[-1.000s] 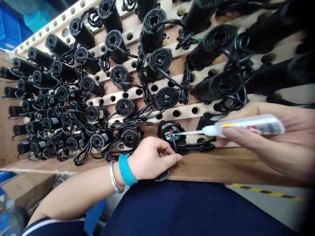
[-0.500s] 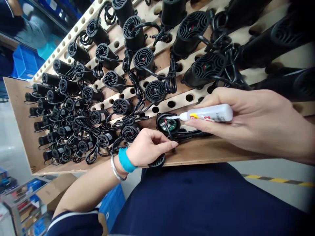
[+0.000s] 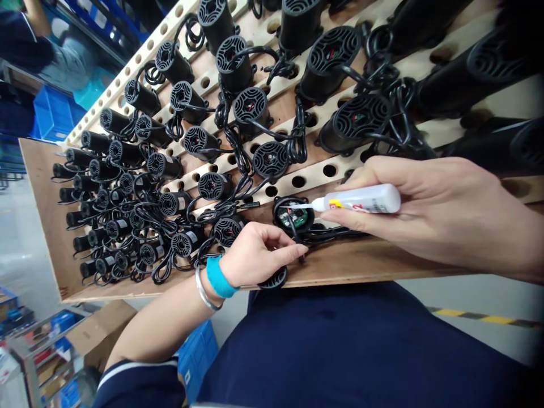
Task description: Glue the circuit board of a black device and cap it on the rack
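My right hand (image 3: 442, 212) grips a small white glue bottle (image 3: 365, 199) lying nearly level, its thin nozzle pointing left. The nozzle tip is over an uncapped black cylindrical housing (image 3: 312, 220), near the far part of its opening. Inside the housing a green circuit board (image 3: 301, 217) shows, with a red wire on it. Just in front, my left hand (image 3: 255, 255) pinches the black cable (image 3: 296, 233) that comes out of this housing. A slotted black cap (image 3: 275, 279) hangs below my left fingers, partly hidden by them; whether they touch it I cannot tell.
Many black housings with slotted caps (image 3: 272, 160) and coiled cables (image 3: 296, 141) stand in a wooden tray (image 3: 38, 187) around pale strips with holes (image 3: 298, 181). Its front edge runs close to my body. Blue bins (image 3: 55, 113) and another person's arm (image 3: 37, 18) are at upper left.
The tray and housings have shifted slightly right and down in the view. Both hands keep their holds, and the nozzle stays over the uncapped housing.
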`<state>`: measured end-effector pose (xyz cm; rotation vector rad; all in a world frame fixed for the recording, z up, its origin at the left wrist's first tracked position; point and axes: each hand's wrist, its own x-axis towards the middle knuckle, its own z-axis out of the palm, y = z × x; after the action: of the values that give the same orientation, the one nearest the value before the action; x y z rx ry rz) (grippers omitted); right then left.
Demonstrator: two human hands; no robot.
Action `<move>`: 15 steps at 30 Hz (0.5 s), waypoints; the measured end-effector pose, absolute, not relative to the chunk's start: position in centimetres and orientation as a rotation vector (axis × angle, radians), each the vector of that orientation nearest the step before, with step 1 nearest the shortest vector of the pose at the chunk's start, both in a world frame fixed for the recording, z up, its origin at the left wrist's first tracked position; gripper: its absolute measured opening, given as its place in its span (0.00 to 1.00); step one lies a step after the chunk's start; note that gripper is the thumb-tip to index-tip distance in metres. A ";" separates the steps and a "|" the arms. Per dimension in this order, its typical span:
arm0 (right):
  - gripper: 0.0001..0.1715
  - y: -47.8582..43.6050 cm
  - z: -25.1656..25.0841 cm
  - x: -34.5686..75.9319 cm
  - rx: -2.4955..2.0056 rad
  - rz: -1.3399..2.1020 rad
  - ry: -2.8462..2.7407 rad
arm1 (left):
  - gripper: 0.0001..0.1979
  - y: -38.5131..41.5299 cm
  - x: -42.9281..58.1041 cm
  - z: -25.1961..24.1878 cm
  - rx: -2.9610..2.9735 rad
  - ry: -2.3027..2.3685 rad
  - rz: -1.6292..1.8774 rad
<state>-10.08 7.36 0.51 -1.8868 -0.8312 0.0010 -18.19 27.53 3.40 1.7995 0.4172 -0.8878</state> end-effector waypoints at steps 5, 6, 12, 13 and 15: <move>0.20 6.0 0.1 -10.6 -1.853 0.089 -0.605 | 0.17 27.9 -18.3 3.8 1.821 0.380 -0.856; 0.19 5.6 -0.1 -10.7 -1.843 0.108 -0.553 | 0.17 28.0 -18.3 3.9 1.832 0.372 -0.850; 0.19 2.1 -0.7 -11.6 -1.696 0.264 -0.276 | 0.13 28.5 -18.1 4.3 1.931 0.342 -0.841; 0.18 1.3 -0.8 -11.8 -1.614 0.296 -0.208 | 0.12 28.6 -18.1 4.5 1.953 0.347 -0.842; 0.18 -0.4 -0.8 -12.0 -1.449 0.304 -0.078 | 0.13 28.9 -18.0 4.8 2.007 0.360 -0.854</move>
<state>-12.03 -0.41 -0.81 -1.4490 -0.0783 0.3038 -18.04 28.91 4.85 2.0068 0.3596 -0.8541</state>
